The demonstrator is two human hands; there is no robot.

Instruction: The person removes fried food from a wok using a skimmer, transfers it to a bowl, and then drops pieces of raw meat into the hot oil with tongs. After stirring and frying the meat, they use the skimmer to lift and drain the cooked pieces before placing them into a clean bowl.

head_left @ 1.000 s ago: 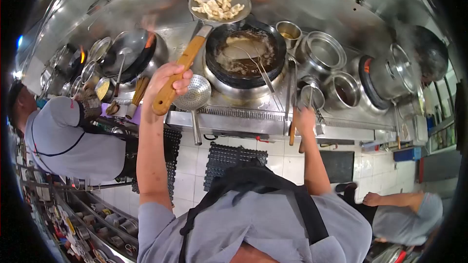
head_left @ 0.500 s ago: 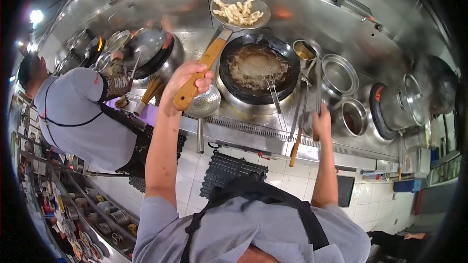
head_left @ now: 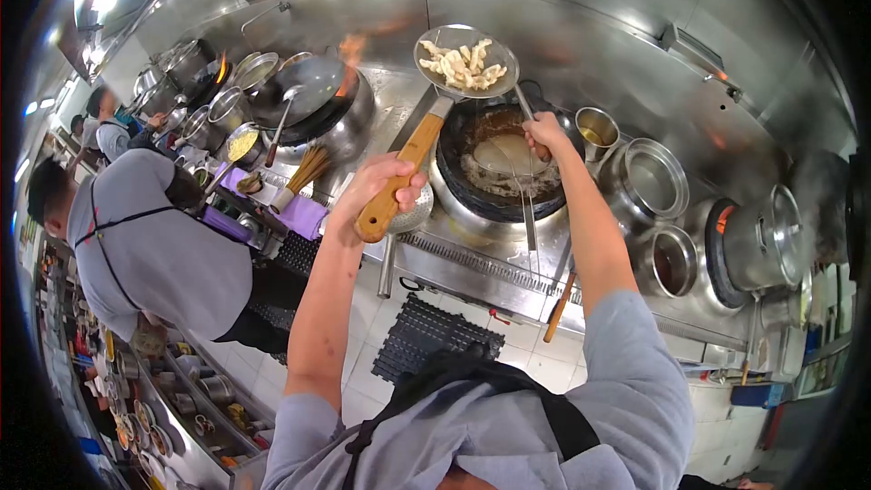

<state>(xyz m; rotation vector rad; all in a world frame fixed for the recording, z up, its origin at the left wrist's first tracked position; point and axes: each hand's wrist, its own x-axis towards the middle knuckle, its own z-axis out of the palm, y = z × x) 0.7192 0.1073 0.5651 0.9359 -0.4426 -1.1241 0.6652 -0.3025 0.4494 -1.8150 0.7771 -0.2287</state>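
The left hand (head_left: pixel 381 183) has its fingers wrapped round the wooden handle of a strainer (head_left: pixel 465 60), which carries pale fried pieces above the wok (head_left: pixel 502 163). The right hand (head_left: pixel 547 133) seems closed on a thin metal utensil over the wok.

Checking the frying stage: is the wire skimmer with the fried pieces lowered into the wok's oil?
No, the left hand holds the skimmer raised above the wok.
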